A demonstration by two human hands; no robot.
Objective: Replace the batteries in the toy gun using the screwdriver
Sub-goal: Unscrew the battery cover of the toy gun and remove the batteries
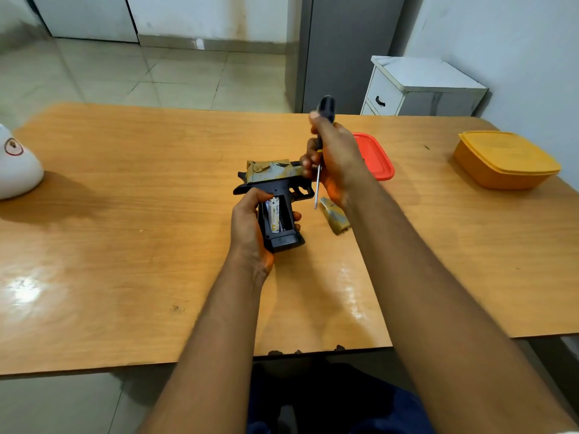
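A black and tan toy gun (275,180) lies over the middle of the wooden table (125,233), barrel pointing right. My left hand (247,227) grips its black handle. The battery bay in the handle is uncovered and a white battery (274,214) shows inside. My right hand (335,158) holds a screwdriver (319,180) upright by its black handle, the metal tip pointing down just right of the trigger guard. The tan battery cover (334,216) lies on the table right of the gun's handle, partly under my right forearm.
A red-lidded container (377,158) sits behind my right hand. An orange lidded box (504,159) stands at the far right of the table. A white object (17,166) rests at the left edge. A white cabinet (419,87) stands beyond the table.
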